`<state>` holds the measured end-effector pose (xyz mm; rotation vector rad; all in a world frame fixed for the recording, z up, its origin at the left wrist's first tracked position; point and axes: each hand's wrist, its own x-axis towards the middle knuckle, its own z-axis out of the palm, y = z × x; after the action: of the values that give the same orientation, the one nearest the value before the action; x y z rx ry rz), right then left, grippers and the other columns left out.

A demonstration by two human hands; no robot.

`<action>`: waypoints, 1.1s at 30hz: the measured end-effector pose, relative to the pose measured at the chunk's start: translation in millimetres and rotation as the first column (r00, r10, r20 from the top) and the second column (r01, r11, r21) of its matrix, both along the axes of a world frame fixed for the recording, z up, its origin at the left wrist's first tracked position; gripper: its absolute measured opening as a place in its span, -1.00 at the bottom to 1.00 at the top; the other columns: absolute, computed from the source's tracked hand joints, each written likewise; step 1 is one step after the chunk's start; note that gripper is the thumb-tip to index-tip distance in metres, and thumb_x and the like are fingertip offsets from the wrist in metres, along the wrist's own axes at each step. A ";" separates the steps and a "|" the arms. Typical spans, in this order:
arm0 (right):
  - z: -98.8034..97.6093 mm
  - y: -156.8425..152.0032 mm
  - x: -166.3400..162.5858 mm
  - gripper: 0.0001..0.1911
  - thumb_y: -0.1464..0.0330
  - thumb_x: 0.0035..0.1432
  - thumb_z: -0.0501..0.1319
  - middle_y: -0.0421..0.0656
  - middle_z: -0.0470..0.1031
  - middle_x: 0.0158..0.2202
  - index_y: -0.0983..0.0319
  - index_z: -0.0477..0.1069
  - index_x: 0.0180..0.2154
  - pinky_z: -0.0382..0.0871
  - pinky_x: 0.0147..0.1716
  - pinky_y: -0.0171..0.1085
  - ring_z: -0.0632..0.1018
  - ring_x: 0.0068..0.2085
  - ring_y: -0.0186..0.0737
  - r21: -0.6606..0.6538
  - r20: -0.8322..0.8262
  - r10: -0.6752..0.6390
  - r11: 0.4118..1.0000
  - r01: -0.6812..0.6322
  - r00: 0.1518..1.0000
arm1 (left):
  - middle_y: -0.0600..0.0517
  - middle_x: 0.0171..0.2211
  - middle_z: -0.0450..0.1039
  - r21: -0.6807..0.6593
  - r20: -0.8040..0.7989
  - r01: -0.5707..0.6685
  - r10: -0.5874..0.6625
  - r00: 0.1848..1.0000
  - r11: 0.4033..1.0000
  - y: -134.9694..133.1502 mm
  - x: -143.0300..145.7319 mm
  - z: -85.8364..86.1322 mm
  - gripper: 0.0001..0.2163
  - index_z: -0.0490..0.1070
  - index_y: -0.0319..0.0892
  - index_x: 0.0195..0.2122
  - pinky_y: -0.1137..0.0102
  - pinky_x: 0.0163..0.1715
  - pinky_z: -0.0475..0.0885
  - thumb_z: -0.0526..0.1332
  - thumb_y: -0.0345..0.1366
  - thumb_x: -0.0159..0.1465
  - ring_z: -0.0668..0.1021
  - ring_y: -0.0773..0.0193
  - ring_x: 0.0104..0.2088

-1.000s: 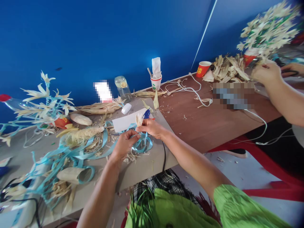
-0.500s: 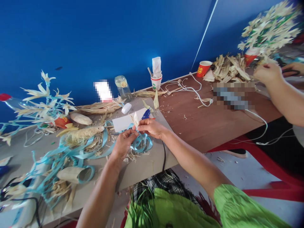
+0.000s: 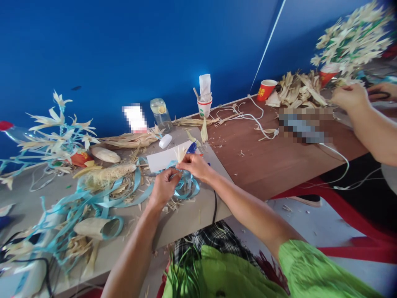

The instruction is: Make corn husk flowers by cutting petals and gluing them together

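Observation:
My right hand [image 3: 194,166] pinches a small pale corn-husk flower [image 3: 180,154] whose petals stick up above my fingers. My left hand [image 3: 163,187] is closed just below it, pinching a light blue ribbon [image 3: 185,187] at the flower's base. Both hands hover over the grey table [image 3: 192,215], above a coil of the same ribbon. A blue glue gun [image 3: 191,148] lies just behind my right hand on a white sheet [image 3: 164,159].
Tangled blue ribbon, husks and a corn cob [image 3: 107,174] cover the table's left. Finished husk flowers [image 3: 52,132] stand at far left. Cups [image 3: 204,108], a jar [image 3: 160,114] and white cables [image 3: 257,124] lie behind. Another person's hands [image 3: 350,96] work at the right beside a husk bouquet [image 3: 353,37].
My hands have drawn slightly closer together around the flower's base, and the flower has tilted a little. The other person's hand has barely shifted.

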<state>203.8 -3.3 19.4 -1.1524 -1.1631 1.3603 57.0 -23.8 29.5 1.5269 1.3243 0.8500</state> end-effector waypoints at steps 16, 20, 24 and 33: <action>0.8 13.3 44.1 -0.73 0.24 0.08 0.16 -0.06 0.42 -0.24 0.27 0.43 -0.23 0.28 -0.21 -0.25 0.44 -0.26 -0.20 0.227 0.701 -0.353 0.934 0.275 0.620 | 0.15 -0.53 0.36 -0.283 0.685 -0.127 0.293 0.667 0.951 24.2 -19.6 -6.4 -0.80 0.31 -0.20 -0.57 0.50 -0.61 0.16 0.36 -0.40 -0.15 0.18 0.55 -0.66; 0.3 4.2 35.3 -0.59 0.18 0.02 0.25 0.05 0.38 -0.11 0.27 0.40 -0.12 0.28 -0.17 -0.16 0.47 -0.16 -0.04 0.116 0.879 -0.143 0.989 0.088 0.454 | 0.14 -0.50 0.37 -0.286 0.728 -0.129 0.302 0.615 0.950 23.3 -21.8 -4.2 -0.78 0.31 -0.20 -0.56 0.50 -0.59 0.19 0.38 -0.38 -0.15 0.25 0.53 -0.63; 1.9 -3.5 32.2 -0.44 0.22 -0.01 0.28 0.10 0.32 -0.03 0.27 0.27 0.03 0.27 -0.14 -0.11 0.45 -0.07 0.04 0.104 0.944 -0.119 0.992 0.066 0.307 | 0.16 -0.53 0.35 -0.277 0.739 -0.112 0.286 0.609 0.954 21.0 -22.8 -3.4 -0.79 0.33 -0.21 -0.54 0.52 -0.63 0.11 0.39 -0.39 -0.13 0.17 0.58 -0.67; -0.6 0.2 35.2 -0.59 0.22 0.03 0.22 0.07 0.29 -0.08 0.27 0.40 -0.08 0.33 -0.19 -0.15 0.49 -0.16 -0.02 0.053 0.950 -0.069 0.997 0.062 0.304 | 0.23 -0.74 0.04 -0.273 0.684 -0.067 0.243 0.688 0.960 18.0 -24.5 -5.0 -0.77 0.33 -0.25 -0.61 0.54 -0.64 0.04 0.39 -0.31 -0.07 0.08 0.56 -0.69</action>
<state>238.9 -3.1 18.8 -2.1127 -1.8943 0.4390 32.5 -5.7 24.5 0.7539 0.9151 1.1989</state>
